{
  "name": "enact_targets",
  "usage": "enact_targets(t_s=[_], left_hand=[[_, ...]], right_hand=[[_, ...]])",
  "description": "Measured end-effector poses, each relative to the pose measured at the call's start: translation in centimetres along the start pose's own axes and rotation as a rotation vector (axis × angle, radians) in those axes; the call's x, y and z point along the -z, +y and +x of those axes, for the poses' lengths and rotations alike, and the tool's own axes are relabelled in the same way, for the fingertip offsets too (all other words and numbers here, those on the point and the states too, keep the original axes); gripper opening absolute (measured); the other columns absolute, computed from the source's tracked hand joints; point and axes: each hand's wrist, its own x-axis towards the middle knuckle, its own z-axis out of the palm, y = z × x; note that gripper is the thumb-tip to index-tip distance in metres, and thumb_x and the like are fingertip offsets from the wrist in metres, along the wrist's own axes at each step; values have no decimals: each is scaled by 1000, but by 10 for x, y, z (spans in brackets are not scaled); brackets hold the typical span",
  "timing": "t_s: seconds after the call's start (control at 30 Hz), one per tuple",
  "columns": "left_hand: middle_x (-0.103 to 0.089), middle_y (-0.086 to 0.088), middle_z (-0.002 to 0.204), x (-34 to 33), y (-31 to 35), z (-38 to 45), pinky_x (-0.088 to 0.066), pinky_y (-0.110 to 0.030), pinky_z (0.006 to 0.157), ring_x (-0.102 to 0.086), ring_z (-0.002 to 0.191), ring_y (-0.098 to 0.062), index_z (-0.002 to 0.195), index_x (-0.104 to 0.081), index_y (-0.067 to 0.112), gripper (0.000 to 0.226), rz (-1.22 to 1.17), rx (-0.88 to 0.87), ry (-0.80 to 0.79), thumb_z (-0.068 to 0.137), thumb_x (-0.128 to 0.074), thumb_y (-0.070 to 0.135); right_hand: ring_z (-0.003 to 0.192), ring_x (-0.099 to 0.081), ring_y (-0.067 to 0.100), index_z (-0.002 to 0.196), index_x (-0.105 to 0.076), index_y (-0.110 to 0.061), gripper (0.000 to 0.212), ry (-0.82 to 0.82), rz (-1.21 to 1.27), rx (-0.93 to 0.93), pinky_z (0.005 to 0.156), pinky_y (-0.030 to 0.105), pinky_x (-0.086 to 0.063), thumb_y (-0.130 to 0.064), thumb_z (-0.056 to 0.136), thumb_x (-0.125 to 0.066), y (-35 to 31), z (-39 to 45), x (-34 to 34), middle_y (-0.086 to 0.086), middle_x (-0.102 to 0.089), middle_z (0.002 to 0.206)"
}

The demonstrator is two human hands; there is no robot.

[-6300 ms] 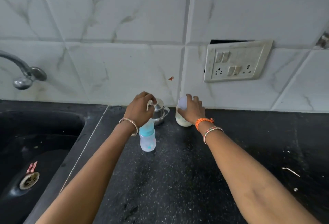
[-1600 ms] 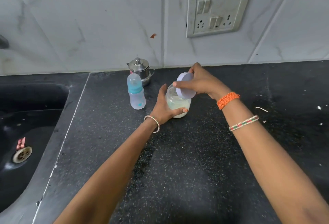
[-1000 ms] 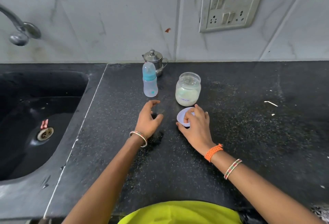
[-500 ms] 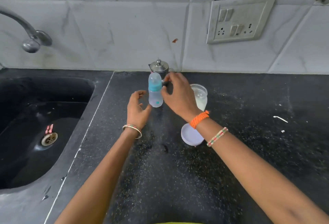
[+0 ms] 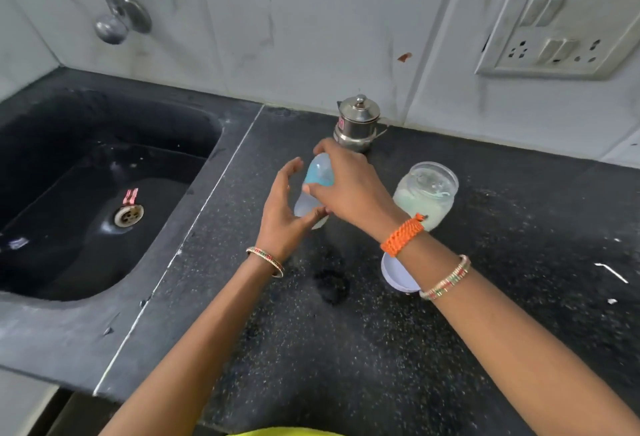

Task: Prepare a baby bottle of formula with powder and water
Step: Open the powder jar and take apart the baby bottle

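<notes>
Now lifted and tilted: baby bottle [image 5: 313, 190] gripped by right hand [image 5: 349, 186], left hand [image 5: 282, 217] open beside (powder jar [image 5: 426, 193] already uncapped); uncapping next.

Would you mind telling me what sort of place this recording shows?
Most likely a home kitchen: a black counter with a sunken sink under a wall tap, a tiled wall with a switch-and-socket plate, and a small steel pot.
</notes>
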Motion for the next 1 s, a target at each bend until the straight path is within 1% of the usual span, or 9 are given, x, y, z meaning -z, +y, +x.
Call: enact_targets(t_s=[0.1, 0.23, 0.43, 0.53, 0.63, 0.77, 0.87, 0.93, 1.0], left_hand=[[-58, 15, 116, 6, 4, -22, -44, -22, 94, -57, 109, -3, 120, -48, 27, 56, -49, -33, 22, 71, -73, 25], [-66, 6, 108, 4, 3, -45, -49, -20, 86, -63, 100, -5, 114, -57, 18, 50, -167, 68, 119, 70, -76, 3], [-70, 12, 100, 6, 5, -49, -51, -19, 83, -66, 98, -6, 108, -60, 22, 53, -296, 120, 153, 64, -81, 2], [-72, 15, 98, 8, 9, -47, -52, -28, 87, -66, 99, -9, 104, -63, 33, 52, -293, 141, 121, 60, -85, 15], [-72, 5, 103, 13, 9, -41, -52, -41, 91, -67, 100, -15, 104, -66, 31, 49, -272, 155, 75, 59, -85, 23], [-70, 5, 107, 18, 5, -35, -53, -36, 92, -66, 100, -11, 110, -62, 22, 49, -236, 182, 0, 66, -82, 16], [-67, 6, 110, 16, 1, -37, -50, -29, 94, -64, 103, -8, 112, -59, 22, 50, -253, 193, -4, 68, -80, 12], [-65, 9, 111, 14, -1, -38, -48, -27, 96, -62, 104, -6, 109, -58, 27, 48, -245, 189, 3, 68, -79, 12], [-64, 11, 112, 14, 0, -38, -48, -26, 96, -62, 104, -4, 107, -57, 31, 47, -223, 180, -4, 69, -78, 15]], right_hand=[[93, -59, 20, 109, -55, -21, 41, -83, 48, 39, 74, 31, -47, -24, 74, -76, -12, -24, -3, 3, -62, 105], [93, -58, 20, 106, -60, -21, 40, -175, 49, 33, 76, 33, -51, -18, 70, -79, -23, -32, -3, 3, -64, 101], [97, -46, 15, 105, -65, -24, 43, -286, -18, 63, 78, 28, -41, -17, 66, -81, -28, -23, 6, -1, -60, 97], [101, -53, 19, 98, -66, -29, 41, -297, -8, 70, 85, 36, -49, -18, 62, -81, -24, -19, 4, -1, -67, 100], [96, -61, 21, 92, -69, -29, 42, -319, 69, 88, 82, 42, -54, -8, 56, -76, -23, -15, 6, -2, -70, 95], [96, -66, 18, 98, -70, -22, 44, -394, 237, 92, 84, 41, -56, 4, 63, -72, -20, -8, 20, -1, -71, 101], [102, -62, 21, 118, -55, -17, 49, -195, 416, -42, 87, 31, -52, -8, 74, -76, -5, -2, 24, 2, -62, 112], [100, -56, 18, 119, -50, -15, 49, 70, 340, -173, 82, 27, -45, -17, 78, -75, 8, 3, 19, 2, -58, 112], [103, -55, 21, 116, -50, -11, 45, 189, 239, -222, 81, 25, -40, -16, 79, -74, 23, 6, 5, 6, -58, 116]])
